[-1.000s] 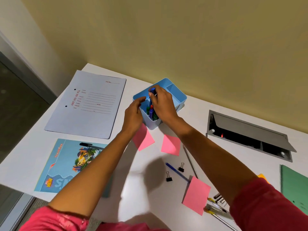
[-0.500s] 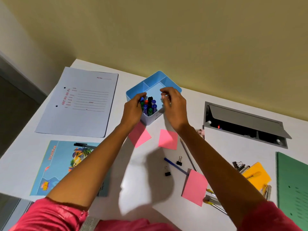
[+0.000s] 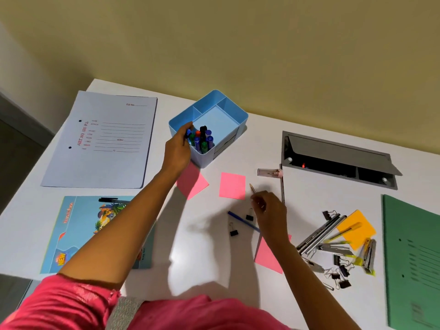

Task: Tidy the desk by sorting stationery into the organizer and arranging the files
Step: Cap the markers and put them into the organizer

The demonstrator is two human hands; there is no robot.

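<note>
Mid-frame, the left hand [image 3: 177,151] has its grip wrapped round the organizer [image 3: 238,121] rim; lower right, the right hand [image 3: 270,210] pinches a pencil [image 3: 252,188].

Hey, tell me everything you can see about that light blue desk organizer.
The light blue plastic desk organizer stands upright on the white desk, near the wall. Dividers split it into two small back compartments, a large square middle one, both empty as far as shows, and a front one packed with upright coloured marker pens. A slot-like panel marks its paler right side. The left hand grips its near-left rim.
</note>
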